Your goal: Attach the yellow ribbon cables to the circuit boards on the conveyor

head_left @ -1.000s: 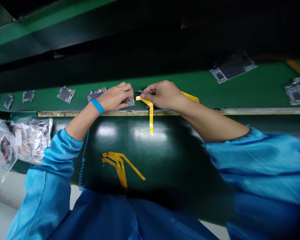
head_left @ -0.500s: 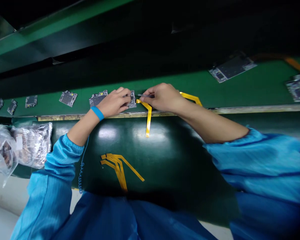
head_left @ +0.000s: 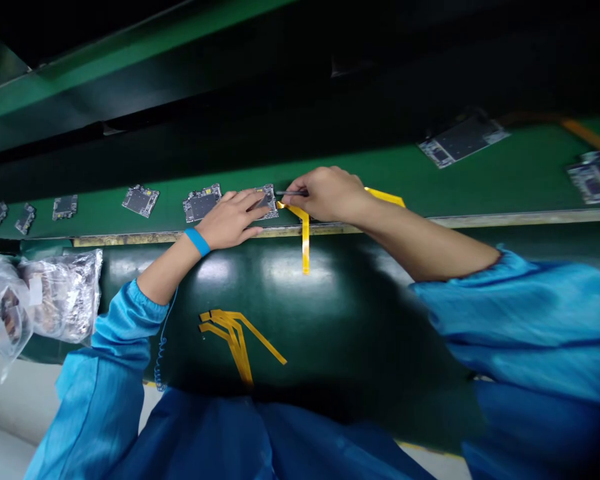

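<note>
My left hand (head_left: 233,217) lies with fingers stretched out flat, its fingertips pressing on a small circuit board (head_left: 268,199) at the near edge of the green belt (head_left: 480,180). My right hand (head_left: 327,193) is closed in a pinch on thin dark tweezers (head_left: 291,193), whose tips point at that board. A yellow tape strip (head_left: 304,230) hangs from the tweezers' end down over the belt's rim onto the dark green mat (head_left: 330,313). Another yellow strip (head_left: 385,196) shows behind my right wrist.
More small boards lie along the belt to the left (head_left: 201,203) (head_left: 140,199), and larger boards sit at the right (head_left: 463,139) (head_left: 594,176). A bundle of used yellow strips (head_left: 237,333) lies on the mat. Silvery plastic bags (head_left: 60,293) rest at the left.
My left hand has flattened from a curled grip on the board to stretched fingers pressing it. The board and the other belt parts have shifted slightly right. The right hand stays put.
</note>
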`<state>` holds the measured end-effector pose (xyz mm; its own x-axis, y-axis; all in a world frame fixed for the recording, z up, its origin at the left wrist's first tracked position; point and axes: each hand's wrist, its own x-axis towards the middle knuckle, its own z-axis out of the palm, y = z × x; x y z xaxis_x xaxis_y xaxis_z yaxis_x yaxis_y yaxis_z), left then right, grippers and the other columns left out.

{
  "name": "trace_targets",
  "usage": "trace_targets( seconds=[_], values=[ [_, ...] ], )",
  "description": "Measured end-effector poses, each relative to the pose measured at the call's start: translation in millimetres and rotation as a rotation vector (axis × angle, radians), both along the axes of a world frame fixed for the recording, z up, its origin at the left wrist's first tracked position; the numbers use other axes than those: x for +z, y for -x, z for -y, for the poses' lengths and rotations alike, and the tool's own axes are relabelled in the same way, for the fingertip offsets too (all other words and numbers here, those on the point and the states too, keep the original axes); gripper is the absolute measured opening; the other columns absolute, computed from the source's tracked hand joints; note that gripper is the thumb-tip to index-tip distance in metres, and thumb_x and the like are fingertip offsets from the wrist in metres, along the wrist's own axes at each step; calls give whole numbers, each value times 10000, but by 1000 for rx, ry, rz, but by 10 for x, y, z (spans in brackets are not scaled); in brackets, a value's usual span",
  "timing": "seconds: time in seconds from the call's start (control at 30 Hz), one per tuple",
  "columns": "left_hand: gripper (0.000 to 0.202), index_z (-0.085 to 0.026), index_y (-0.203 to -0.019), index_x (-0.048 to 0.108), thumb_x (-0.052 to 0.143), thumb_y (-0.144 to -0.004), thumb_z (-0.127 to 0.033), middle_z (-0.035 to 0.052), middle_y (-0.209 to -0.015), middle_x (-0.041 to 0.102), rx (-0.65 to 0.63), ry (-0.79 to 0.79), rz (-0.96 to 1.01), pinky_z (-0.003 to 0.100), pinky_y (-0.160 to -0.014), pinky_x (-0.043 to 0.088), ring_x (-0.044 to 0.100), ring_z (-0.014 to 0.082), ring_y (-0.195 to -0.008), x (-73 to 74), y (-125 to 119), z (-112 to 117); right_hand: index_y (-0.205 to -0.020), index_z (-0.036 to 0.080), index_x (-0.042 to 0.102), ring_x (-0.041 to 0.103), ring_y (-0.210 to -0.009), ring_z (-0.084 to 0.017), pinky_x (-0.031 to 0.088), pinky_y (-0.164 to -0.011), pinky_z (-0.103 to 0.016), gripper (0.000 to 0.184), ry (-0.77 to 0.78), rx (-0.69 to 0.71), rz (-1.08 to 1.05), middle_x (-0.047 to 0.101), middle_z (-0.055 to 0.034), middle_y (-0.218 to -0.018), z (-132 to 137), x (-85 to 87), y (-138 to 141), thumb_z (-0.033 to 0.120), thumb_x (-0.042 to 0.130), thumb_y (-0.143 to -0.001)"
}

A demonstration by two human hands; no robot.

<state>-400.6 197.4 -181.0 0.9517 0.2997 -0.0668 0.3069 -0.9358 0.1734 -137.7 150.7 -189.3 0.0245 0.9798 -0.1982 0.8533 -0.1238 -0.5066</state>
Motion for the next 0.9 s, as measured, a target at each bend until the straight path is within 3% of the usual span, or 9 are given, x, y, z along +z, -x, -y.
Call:
trace_targets(
  seconds=[0.33,0.57,0.73,0.9],
  values=[
    [604,-182,-1660,542,500,-1141,-488,263,-1705,491,-1,-71,-45,574,-1157,405,454,443,-1561,-1,-192,143,-887,336,857,716,-881,-317,486,-766,-398,163,-12,17,63,769,-54,-780,62,72,-25,459,750,-884],
    [593,-194,-1672,535,516,-1140,-456,246,-1723,480,24,-61,-79,554,-1166,391,450,431,-1568,43,-317,203,-1028,311,862,724,-945,-316,447,-745,-398,365,-109,79,87,807,-84,-1180,316,169,-56,534,572,-1029],
    [585,-217,-1672,538,533,-1130,-436,222,-1738,469,22,-44,-75,552,-1174,388,431,427,-1587,46,-380,212,-1084,312,843,708,-951,-337,430,-752,-418,298,-158,69,70,800,-91,-1154,349,60,-102,474,601,-1019],
    [547,-234,-1632,585,516,-1130,-438,213,-1731,477,24,-30,-50,580,-1163,400,435,437,-1577,-23,-480,228,-941,297,773,662,-918,-327,392,-784,-422,199,-111,39,33,789,-106,-1088,324,-9,-179,462,682,-1004]
  ],
)
